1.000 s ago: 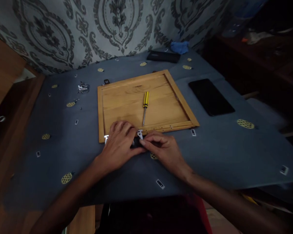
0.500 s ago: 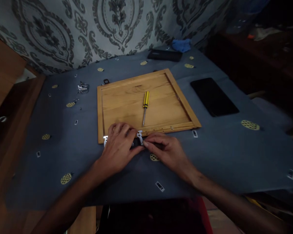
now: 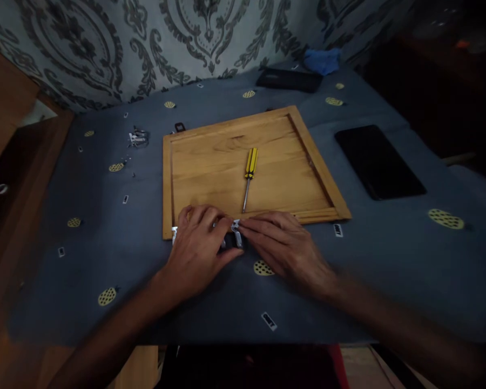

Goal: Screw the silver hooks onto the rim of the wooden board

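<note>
At the panel's edge (image 3: 324, 214), left fingers (image 3: 206, 217) clasped a metal fitting (image 3: 238, 239); right fingers (image 3: 269, 229) lay together, hold hidden. Slackening risked slippage.

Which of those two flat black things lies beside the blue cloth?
The narrower one, at the back; the broader one lies right of the wooden panel.

The panel (image 3: 210, 173) is tan, the pineapple-print cloth (image 3: 218, 319) seemingly bluish.
</note>
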Available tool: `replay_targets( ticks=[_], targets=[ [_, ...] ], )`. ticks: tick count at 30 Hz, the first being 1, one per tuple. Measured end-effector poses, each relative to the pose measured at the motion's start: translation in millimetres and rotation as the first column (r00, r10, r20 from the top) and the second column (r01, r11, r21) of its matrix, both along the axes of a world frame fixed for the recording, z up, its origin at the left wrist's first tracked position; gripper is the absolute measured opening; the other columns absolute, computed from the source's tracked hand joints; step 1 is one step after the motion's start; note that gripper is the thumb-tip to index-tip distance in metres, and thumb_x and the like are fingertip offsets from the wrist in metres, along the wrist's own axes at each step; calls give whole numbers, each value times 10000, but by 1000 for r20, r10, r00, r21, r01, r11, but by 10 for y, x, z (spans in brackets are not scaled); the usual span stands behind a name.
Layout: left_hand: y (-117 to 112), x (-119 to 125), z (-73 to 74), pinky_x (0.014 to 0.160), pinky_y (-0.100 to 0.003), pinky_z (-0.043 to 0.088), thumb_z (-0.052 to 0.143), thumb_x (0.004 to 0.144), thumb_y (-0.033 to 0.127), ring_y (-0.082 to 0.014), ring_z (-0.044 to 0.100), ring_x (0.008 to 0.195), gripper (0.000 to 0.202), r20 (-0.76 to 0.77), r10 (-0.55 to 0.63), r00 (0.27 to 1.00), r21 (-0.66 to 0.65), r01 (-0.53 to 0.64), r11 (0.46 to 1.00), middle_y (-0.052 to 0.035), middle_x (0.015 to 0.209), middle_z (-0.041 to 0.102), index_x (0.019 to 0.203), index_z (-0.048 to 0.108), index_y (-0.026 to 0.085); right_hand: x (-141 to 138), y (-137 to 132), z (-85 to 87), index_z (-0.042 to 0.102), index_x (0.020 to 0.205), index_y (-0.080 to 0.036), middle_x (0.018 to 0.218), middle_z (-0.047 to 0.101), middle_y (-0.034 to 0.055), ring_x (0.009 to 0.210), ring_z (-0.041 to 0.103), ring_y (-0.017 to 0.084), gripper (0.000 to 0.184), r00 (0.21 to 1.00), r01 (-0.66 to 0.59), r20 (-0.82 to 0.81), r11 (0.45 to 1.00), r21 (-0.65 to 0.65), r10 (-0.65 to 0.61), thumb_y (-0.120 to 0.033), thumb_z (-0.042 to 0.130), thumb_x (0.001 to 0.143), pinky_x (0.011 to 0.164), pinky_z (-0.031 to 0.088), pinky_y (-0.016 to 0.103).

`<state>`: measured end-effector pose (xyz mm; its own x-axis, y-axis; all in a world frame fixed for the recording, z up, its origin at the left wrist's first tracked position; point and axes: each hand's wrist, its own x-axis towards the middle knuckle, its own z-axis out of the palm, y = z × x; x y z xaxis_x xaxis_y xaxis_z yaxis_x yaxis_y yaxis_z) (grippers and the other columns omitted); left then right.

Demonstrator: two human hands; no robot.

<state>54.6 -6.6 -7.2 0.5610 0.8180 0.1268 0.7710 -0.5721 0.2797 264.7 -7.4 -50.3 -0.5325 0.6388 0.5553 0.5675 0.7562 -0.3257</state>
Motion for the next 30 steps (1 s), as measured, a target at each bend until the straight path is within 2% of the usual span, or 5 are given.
replay_targets(
  ticks=[4, 7, 14, 21, 30],
  targets=[
    [-5, -2, -8, 972, -515, 414, 716, 880, 461, -303, 553, 1109, 390, -2, 1, 1000, 4, -1, 1000, -93, 1152, 640, 1118, 614, 170, 6, 13, -16, 714, 1116, -160, 1117, 773, 67, 1073, 653, 226, 204, 1000, -23, -9, 1000, 11, 23, -154, 573, 969, 886, 555, 413],
    [-3, -8, -5, 987, -518, 408, 702, 890, 473, -304, 543, 1130, 392, -19, 4, 1000, -11, -5, 1000, -92, 1173, 637, 1134, 603, 182, -4, 18, -3, 720, 1107, -189, 1103, 776, 50, 1053, 657, 225, 203, 1000, -23, 8, 1000, 7, 23, -165, 570, 973, 877, 551, 416],
    [18, -76, 24, 1009, -499, 417, 672, 836, 643, -302, 534, 1144, 600, 17, 29, 999, -40, -29, 999, -93, 1184, 634, 1211, 554, 190, -13, 10, 25, 723, 1079, -189, 1104, 777, 28, 1040, 650, 227, 208, 998, -12, 56, 1000, 16, 11, -169, 536, 990, 912, 523, 403],
    [1, -57, -15, 997, -513, 426, 676, 851, 613, -303, 542, 1121, 546, 15, 26, 1000, -33, -26, 999, -92, 1140, 638, 1155, 591, 168, -23, 13, 16, 723, 1065, -146, 1071, 779, 66, 1030, 642, 236, 190, 999, -24, 31, 999, 33, 23, -170, 556, 979, 884, 519, 423],
    [-6, -37, -49, 980, -521, 431, 696, 842, 584, -309, 547, 1099, 520, 23, 29, 999, 2, -29, 1000, -94, 1123, 638, 1114, 607, 150, -21, 17, 5, 715, 1082, -152, 1076, 778, 69, 1034, 635, 236, 188, 999, -32, 10, 999, 34, 32, -169, 561, 976, 878, 516, 417]
  ],
)
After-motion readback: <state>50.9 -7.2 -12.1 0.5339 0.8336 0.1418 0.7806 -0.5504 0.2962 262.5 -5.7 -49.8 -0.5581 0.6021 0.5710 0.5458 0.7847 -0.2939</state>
